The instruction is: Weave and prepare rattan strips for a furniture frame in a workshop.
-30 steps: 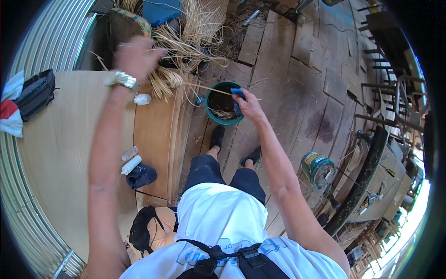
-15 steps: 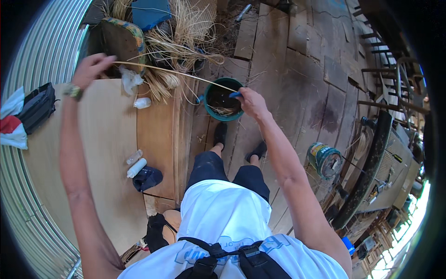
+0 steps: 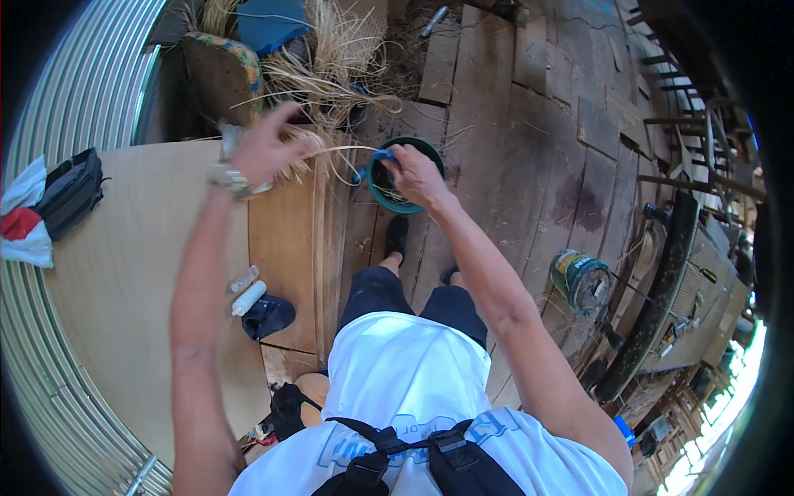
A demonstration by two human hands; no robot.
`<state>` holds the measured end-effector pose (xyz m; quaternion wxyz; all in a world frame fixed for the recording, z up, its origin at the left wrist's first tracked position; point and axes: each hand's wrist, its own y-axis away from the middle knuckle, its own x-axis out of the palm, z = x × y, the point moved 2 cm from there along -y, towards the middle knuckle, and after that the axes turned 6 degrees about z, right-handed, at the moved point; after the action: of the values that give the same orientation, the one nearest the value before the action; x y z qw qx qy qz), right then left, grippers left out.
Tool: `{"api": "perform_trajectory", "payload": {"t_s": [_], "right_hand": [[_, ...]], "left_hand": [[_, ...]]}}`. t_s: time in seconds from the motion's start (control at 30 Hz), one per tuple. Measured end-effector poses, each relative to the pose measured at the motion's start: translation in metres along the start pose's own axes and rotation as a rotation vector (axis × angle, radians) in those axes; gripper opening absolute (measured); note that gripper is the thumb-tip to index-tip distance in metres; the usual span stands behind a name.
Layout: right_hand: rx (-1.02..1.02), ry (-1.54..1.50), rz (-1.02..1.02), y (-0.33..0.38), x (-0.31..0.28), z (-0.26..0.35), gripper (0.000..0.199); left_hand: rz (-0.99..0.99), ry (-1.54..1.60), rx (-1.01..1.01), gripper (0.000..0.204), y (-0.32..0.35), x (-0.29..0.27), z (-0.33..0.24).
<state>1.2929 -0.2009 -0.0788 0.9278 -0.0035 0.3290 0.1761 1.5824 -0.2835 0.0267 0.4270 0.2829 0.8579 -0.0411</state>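
Observation:
My right hand is closed on a small blue piece above a dark green bucket. I cannot tell exactly what the blue piece is. From it a thin pale cane strand runs left toward my left hand. That hand, slightly blurred and wearing a wristwatch, has its fingers apart near the strand's left side, above the edge of the wooden board. Inside the bucket, loose strand scraps partly show beneath my right hand.
Bundles of pale cane strands lie beyond the wooden board. On the board are a white bottle, a dark cloth and a black bag. A paint bucket stands on the plank floor at right, near chair frames.
My left hand has swung right, closer to my right hand. My right hand has shifted slightly left with the blue piece. The visible strand between them is shorter.

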Motion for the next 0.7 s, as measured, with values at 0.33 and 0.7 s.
{"api": "perform_trajectory", "payload": {"t_s": [0.33,0.7], "right_hand": [[0.105,-0.2,-0.013,0.001,-0.039,-0.031,0.013],[0.375,0.03,-0.13,0.11,-0.141,-0.191,0.01]], "left_hand": [[0.387,0.274,-0.128,0.029,0.009,-0.005,-0.06],[0.023,-1.014,-0.686,0.016,0.176,-0.288,0.113]]}}
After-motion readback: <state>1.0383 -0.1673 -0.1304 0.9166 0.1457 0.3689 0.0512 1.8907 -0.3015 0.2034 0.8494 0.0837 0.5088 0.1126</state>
